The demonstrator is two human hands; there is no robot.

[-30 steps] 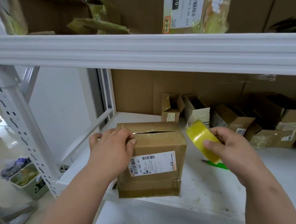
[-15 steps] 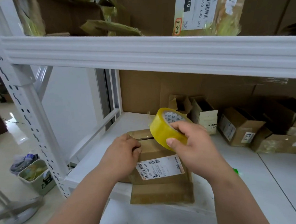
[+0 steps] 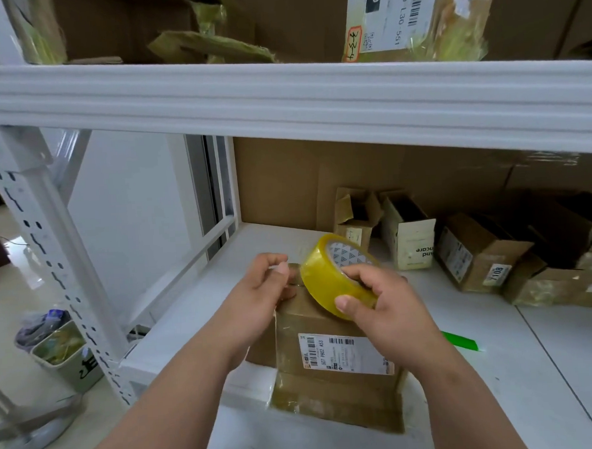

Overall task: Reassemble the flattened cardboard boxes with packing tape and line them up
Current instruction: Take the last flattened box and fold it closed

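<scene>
One cardboard box [image 3: 331,329] at the front edge of the white shelf [image 3: 552,365], barcode label facing the camera, overhanging the shelf lip slightly. Held at its top left corner by the left hand [image 3: 257,295], fingers curled, thumb and forefinger pinched together at the box's upper edge; cannot tell whether a tape end sits between them. Just above the box top, a yellow tape roll [image 3: 338,273], tilted, gripped by the right hand [image 3: 384,309] with thumb on the outer band and fingers curled over the rim. Both hands and the roll covering most of the box's top face. Behind, against the brown cardboard backing, a small open-flapped box [image 3: 354,214] and a cream carton [image 3: 408,239] side by side. Farther right, several taped brown boxes [image 3: 478,252] crowded together. Green strip [image 3: 460,341] flat on the shelf beside the right wrist. Overhead, a white shelf beam [image 3: 281,98]. Down left on the floor, a bin [image 3: 68,356].
</scene>
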